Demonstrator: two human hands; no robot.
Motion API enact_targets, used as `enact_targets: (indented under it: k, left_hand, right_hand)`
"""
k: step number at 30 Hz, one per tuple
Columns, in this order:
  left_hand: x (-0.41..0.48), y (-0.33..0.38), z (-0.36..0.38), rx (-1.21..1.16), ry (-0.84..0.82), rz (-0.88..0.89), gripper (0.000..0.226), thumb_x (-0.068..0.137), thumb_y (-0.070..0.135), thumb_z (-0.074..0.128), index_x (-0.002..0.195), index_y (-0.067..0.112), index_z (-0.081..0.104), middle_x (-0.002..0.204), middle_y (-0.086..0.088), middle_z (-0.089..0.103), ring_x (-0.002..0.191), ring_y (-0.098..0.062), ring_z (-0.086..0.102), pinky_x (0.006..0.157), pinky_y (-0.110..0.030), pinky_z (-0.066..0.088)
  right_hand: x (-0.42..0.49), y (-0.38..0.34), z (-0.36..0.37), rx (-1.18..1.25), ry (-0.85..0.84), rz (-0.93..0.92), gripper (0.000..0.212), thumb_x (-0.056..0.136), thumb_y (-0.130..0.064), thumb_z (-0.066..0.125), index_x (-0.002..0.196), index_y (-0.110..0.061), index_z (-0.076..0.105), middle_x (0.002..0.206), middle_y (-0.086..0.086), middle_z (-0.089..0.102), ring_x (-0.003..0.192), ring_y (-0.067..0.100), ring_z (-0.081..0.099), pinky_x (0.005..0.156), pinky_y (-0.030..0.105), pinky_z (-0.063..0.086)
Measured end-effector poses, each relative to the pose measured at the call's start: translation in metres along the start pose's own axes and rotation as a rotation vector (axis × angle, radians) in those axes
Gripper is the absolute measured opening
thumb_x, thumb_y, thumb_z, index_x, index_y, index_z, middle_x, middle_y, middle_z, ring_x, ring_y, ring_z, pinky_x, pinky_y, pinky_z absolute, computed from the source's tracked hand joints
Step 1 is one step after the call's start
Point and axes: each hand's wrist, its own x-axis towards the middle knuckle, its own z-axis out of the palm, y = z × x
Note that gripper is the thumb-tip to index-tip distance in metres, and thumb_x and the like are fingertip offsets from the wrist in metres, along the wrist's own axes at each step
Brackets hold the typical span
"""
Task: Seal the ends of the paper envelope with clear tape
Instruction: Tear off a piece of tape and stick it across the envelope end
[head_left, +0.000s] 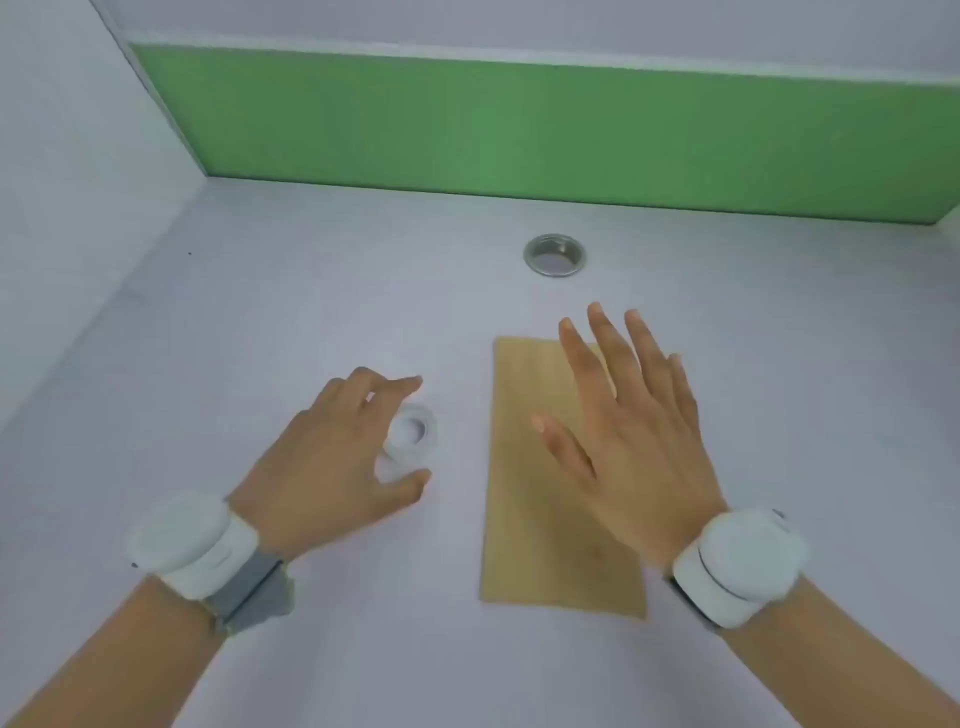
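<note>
Head view: our left hand (332, 457) arches loosely over the clear tape roll (415, 434), not pinching it, just left of the paper envelope (535, 545). Our right hand (623, 431) spreads flat over the envelope. Unpinned, it may slide, wrinkling the tape.

Matt brown paper envelope (524, 499); clear glossy tape roll (413, 434), probably plastic; shiny metal grommet (554, 255).

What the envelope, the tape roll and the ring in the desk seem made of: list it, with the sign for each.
The envelope: paper, likely kraft; matte tan, lies flat, no gloss.
The tape roll: probably clear plastic film, whitish and translucent with a faint sheen; blurred, so unsure.
The ring: metal by the look, silvery with bright reflections on its rim.
</note>
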Motion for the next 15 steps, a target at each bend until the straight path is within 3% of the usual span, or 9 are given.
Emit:
enact_targets:
  k: [3, 5, 8, 11, 15]
  left_hand:
    - [0.003, -0.005, 0.013, -0.104, 0.125, 0.040, 0.048, 0.076, 0.043, 0.059, 0.122, 0.034, 0.049, 0.107, 0.012, 0.047, 0.096, -0.012, 0.050, 0.075, -0.018, 0.040]
    - [0.006, -0.004, 0.018, -0.172, 0.174, 0.044, 0.042, 0.074, 0.040, 0.063, 0.114, 0.036, 0.053, 0.102, 0.015, 0.048, 0.089, -0.006, 0.053, 0.073, -0.010, 0.035]
    - [0.008, 0.012, 0.023, -0.310, 0.278, 0.078, 0.045, 0.068, 0.049, 0.058, 0.111, 0.036, 0.057, 0.099, 0.015, 0.050, 0.085, 0.003, 0.054, 0.071, -0.006, 0.035]
    - [0.013, 0.033, 0.029, -0.432, 0.319, 0.084, 0.051, 0.065, 0.051, 0.055, 0.113, 0.034, 0.059, 0.099, 0.010, 0.053, 0.084, 0.003, 0.053, 0.068, -0.003, 0.035]
    - [0.021, 0.048, 0.042, -0.526, 0.335, 0.134, 0.056, 0.066, 0.051, 0.060, 0.117, 0.028, 0.062, 0.098, 0.008, 0.053, 0.085, -0.002, 0.053, 0.069, -0.004, 0.037]
  right_hand:
    - [-0.006, -0.001, 0.012, 0.038, 0.096, -0.008, 0.061, 0.092, -0.052, 0.024, 0.146, -0.024, 0.018, 0.157, 0.003, 0.015, 0.145, 0.029, 0.004, 0.112, 0.053, 0.014]
    - [-0.009, -0.003, 0.020, 0.087, 0.139, -0.036, 0.055, 0.093, -0.046, 0.026, 0.145, -0.027, 0.022, 0.155, 0.001, 0.020, 0.144, 0.027, 0.007, 0.111, 0.053, 0.019]
    - [-0.019, -0.007, 0.028, 0.170, 0.233, -0.094, 0.047, 0.094, -0.035, 0.030, 0.140, -0.027, 0.032, 0.149, -0.003, 0.034, 0.140, 0.023, 0.022, 0.107, 0.048, 0.031]
    - [-0.025, -0.012, 0.031, 0.305, 0.244, -0.106, 0.048, 0.092, -0.035, 0.033, 0.138, -0.023, 0.039, 0.140, -0.002, 0.046, 0.126, 0.021, 0.039, 0.097, 0.044, 0.042]
    - [-0.021, -0.011, 0.036, 0.352, 0.244, -0.129, 0.052, 0.089, -0.042, 0.032, 0.134, -0.021, 0.046, 0.132, -0.001, 0.054, 0.116, 0.021, 0.050, 0.093, 0.031, 0.043]
